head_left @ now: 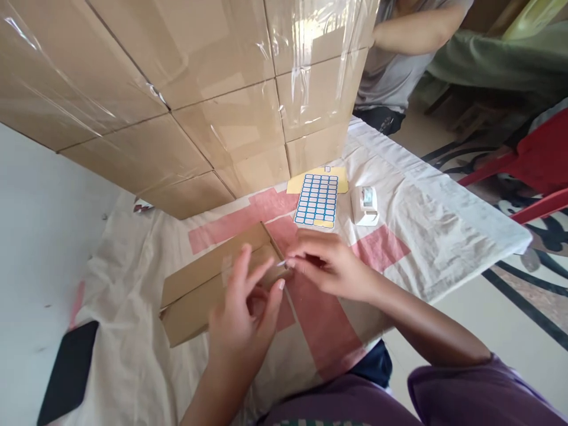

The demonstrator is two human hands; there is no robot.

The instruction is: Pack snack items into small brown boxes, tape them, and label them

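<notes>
Between the fingertips of the right hand (337,267) is a small pale piece (281,263), blurred, just above or against the end of a closed cardboard box (202,271); whether it touches the cardboard cannot be told. That right grip is pinched together on the piece. The box lies to the left of this grip, its long axis running away from the fingertips toward the left and slightly back toward the person, so its right end is nearest. The left hand (237,322) is just beside the piece on the other side, over the box's near edge, its fingers spread apart and nothing seen between them; the right hand is the nearer to that end.

Beyond the right grip, farther from the person, a sheet of blue-edged labels (316,200) rests partly over a yellow card (341,179). A white dispenser-like object (365,206) stands right of the sheet. Past these, wrapped cartons (222,94) rise in a stack on the cloth-covered desk (461,236). Well left of both hands lies a flat black object (68,373).
</notes>
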